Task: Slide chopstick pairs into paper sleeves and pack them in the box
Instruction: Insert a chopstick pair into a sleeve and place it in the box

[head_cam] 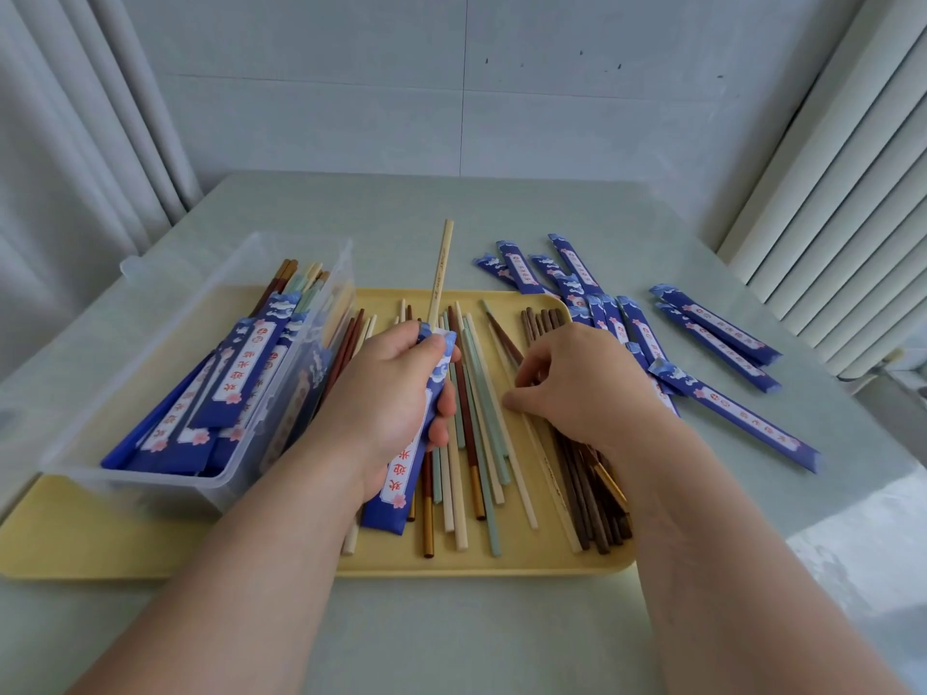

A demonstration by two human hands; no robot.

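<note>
My left hand (391,393) grips a blue paper sleeve (401,486) over the yellow tray (481,564); a cream chopstick (440,268) sticks out of the sleeve's far end. My right hand (577,383) rests on the loose chopsticks (476,443) in the tray, its fingertips curled down onto a cream one beside the dark brown ones (587,494). Whether it pinches one, I cannot tell. A clear plastic box (165,343) at the left of the tray holds several sleeved pairs (236,373).
Several empty blue sleeves (717,338) lie scattered on the pale green table (451,639) right of the tray. A wall stands behind the table, with curtains at the left and ribbed panels at the right.
</note>
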